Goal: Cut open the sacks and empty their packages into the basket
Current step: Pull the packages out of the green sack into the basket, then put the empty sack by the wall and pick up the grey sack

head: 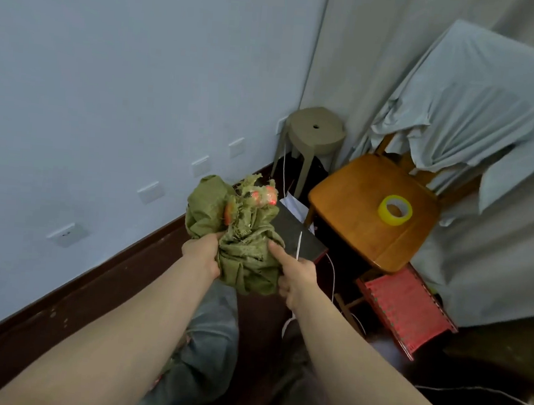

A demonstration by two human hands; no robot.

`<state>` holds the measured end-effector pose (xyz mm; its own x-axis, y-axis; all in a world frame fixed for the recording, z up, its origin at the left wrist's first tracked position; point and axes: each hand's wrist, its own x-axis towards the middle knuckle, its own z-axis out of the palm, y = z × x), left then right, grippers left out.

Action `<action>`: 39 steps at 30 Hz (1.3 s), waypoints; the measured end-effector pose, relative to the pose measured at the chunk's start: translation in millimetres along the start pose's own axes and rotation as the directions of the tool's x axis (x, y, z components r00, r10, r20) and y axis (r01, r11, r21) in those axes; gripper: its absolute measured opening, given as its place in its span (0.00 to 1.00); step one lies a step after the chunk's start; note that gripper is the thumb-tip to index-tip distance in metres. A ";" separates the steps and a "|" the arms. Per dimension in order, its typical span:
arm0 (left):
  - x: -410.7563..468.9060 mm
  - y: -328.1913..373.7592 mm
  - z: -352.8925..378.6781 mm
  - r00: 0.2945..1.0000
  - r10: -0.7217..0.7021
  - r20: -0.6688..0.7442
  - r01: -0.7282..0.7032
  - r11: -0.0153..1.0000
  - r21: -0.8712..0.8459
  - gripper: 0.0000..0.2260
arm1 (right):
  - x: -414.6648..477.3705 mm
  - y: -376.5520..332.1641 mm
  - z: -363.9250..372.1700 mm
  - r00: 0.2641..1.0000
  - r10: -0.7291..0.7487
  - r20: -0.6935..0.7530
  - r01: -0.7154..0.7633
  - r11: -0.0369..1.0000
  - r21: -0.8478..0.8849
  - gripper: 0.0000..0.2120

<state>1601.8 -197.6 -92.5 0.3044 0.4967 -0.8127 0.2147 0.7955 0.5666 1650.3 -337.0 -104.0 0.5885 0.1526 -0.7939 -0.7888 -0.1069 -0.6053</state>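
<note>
Both arms reach forward over the person's jeans, holding a crumpled green woven sack [243, 239] in the air above the dark floor [483, 353]. The left hand [200, 254] has its fingers clamped on the sack's left side. The right hand [295, 275] grips the right side, its index finger stretched along the fabric, and a thin pale blade or stick [298, 246] stands up from that hand; how it is held cannot be told. The sack's frayed top edge points to the far side, with orange-red patches [264, 197] showing there.

On the left, the pale wall [108, 94] and its dark skirting run close beside the left arm. On the right a wooden chair [370, 217] carries 1 roll of yellow tape [395, 210], with a red basket [407, 309] near it on the floor. A beige stool [314, 135] stands in the far corner. Between the chair and the wall lies a narrow strip of floor with white cables.
</note>
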 end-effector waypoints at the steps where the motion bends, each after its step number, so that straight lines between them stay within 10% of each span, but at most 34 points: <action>1: 12.9 2.8 17.1 1.000 0.000 -0.007 0.000 1.000 0.000 0.12 | 15.9 -13.6 -0.9 1.000 0.013 -0.001 -0.013 1.000 0.016 0.17; 14: 208.5 25.2 261.5 0.972 -0.033 -0.231 0.037 0.999 0.012 0.15 | 296.4 -201.0 -18.6 0.992 0.099 0.079 -0.097 0.995 -0.033 0.10; 18: 280.0 28.4 303.0 0.952 -0.064 -0.300 0.059 0.998 -0.025 0.24 | 372.5 -212.8 -5.2 0.991 -0.052 0.124 0.077 0.975 -0.210 0.26; 21: 341.2 24.9 326.9 0.942 -0.003 -0.334 0.000 1.000 -0.009 0.25 | 418.7 -214.8 -2.0 0.959 -0.247 0.140 0.281 0.896 -0.343 0.03; 25: 422.5 15.7 352.3 0.930 0.072 -0.359 -0.047 0.996 0.078 0.26 | 489.0 -210.3 12.7 0.907 -0.391 0.158 0.420 0.809 -0.412 0.08; 31: 554.9 -11.8 374.9 0.958 0.088 -0.273 -0.014 0.965 0.263 0.24 | 625.0 -209.0 63.0 0.938 -0.203 0.281 0.321 0.814 -0.485 0.17; 39: 699.4 -45.3 401.9 0.999 0.049 0.023 -0.054 0.930 0.365 0.27 | 776.0 -191.4 86.6 0.977 -0.188 0.101 0.201 0.650 -0.733 0.24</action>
<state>2178.0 -25.6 -632.2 0.3361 0.5269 -0.7806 0.5215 0.5860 0.6201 2242.6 -113.0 -599.4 0.7052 0.2683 -0.6563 -0.2648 -0.7590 -0.5948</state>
